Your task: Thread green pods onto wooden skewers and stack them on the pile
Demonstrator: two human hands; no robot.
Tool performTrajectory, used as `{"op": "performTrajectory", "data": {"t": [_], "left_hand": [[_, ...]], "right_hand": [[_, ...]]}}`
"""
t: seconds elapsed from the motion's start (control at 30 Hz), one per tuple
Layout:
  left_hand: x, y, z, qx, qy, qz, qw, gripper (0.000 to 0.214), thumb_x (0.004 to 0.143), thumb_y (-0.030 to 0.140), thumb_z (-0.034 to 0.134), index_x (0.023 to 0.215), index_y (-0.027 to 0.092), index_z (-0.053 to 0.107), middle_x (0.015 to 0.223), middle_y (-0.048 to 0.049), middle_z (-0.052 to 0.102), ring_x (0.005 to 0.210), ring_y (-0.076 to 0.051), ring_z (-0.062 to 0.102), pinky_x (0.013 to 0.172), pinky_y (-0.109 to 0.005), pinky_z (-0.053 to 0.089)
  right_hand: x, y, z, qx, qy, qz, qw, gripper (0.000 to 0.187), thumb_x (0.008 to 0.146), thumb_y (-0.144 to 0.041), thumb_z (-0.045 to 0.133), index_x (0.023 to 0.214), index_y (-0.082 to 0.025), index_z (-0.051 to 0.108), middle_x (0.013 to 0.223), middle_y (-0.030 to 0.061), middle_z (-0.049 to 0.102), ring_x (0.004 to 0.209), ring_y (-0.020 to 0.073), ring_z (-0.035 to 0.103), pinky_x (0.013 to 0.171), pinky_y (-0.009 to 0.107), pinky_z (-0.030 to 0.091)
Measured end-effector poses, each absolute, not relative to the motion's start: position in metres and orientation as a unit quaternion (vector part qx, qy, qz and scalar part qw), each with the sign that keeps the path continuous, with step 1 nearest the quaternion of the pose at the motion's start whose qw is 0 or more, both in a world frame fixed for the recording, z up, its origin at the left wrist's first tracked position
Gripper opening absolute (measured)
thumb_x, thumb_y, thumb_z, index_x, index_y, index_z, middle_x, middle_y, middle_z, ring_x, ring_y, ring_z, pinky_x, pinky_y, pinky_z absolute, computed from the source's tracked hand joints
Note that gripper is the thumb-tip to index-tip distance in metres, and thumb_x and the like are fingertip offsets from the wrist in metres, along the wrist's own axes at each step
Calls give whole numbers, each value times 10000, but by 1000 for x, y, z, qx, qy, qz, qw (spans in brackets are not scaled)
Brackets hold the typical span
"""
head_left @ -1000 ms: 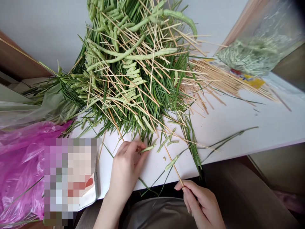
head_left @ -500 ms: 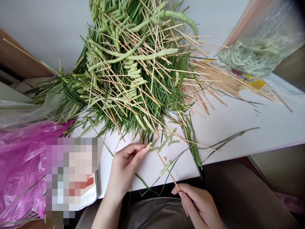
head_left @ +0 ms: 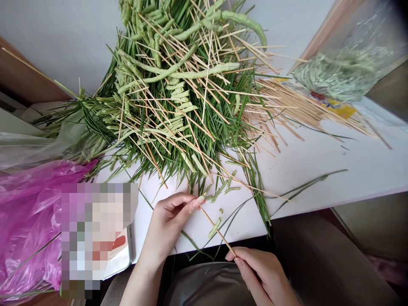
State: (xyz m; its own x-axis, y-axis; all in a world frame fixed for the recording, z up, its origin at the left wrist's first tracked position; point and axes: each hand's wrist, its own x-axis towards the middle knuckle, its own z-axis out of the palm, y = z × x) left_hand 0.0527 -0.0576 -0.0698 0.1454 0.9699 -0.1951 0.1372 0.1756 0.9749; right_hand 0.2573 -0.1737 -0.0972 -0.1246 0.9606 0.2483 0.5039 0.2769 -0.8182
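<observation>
My right hand [head_left: 263, 270] grips a thin wooden skewer [head_left: 225, 242] near its lower end. One short piece of green bean [head_left: 214, 228] is threaded crosswise on that skewer. Between thumb and fingers, my left hand [head_left: 175, 219] pinches another small bean piece [head_left: 205, 194], mostly covered by the fingertips. The skewer's far tip meets the left fingertips; whether it has entered the bean is hidden. Just beyond the left hand, several cut bean pieces [head_left: 219, 191] lie on the white table [head_left: 306, 178].
A big heap of long green leaves [head_left: 207, 114] carries loose skewers and whole and cut beans. More skewers [head_left: 296, 104] lie fanned out at right, near a clear bag of green pieces [head_left: 338, 76]. At left are a pink plastic bag [head_left: 32, 216] and a partly blurred phone-like device [head_left: 123, 259].
My right hand has moved slightly left and up, bringing the skewer's tip to the left fingertips. The threaded bean piece moved along with it. My left hand has shifted slightly right.
</observation>
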Motion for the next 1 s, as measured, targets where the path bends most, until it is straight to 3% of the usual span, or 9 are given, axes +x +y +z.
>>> {"op": "performTrajectory", "data": {"t": [0.47, 1.0], "left_hand": [[55, -58, -67, 502, 512, 382, 583, 191, 784, 337, 823, 682, 183, 776, 674, -12, 707, 661, -127, 580, 650, -222, 487], [63, -65, -68, 431, 504, 448, 599, 217, 751, 336, 860, 689, 169, 735, 673, -1, 684, 646, -121, 568, 643, -230, 484]], "right_hand": [[256, -172, -94, -521, -698, 260, 417, 280, 1108, -234, 385, 990, -249, 639, 834, 8, 767, 689, 133, 750, 627, 144, 556], [260, -174, -102, -495, -708, 269, 426, 252, 1029, -129, 461, 1154, -258, 638, 907, -10, 776, 731, 126, 758, 722, 137, 590]]}}
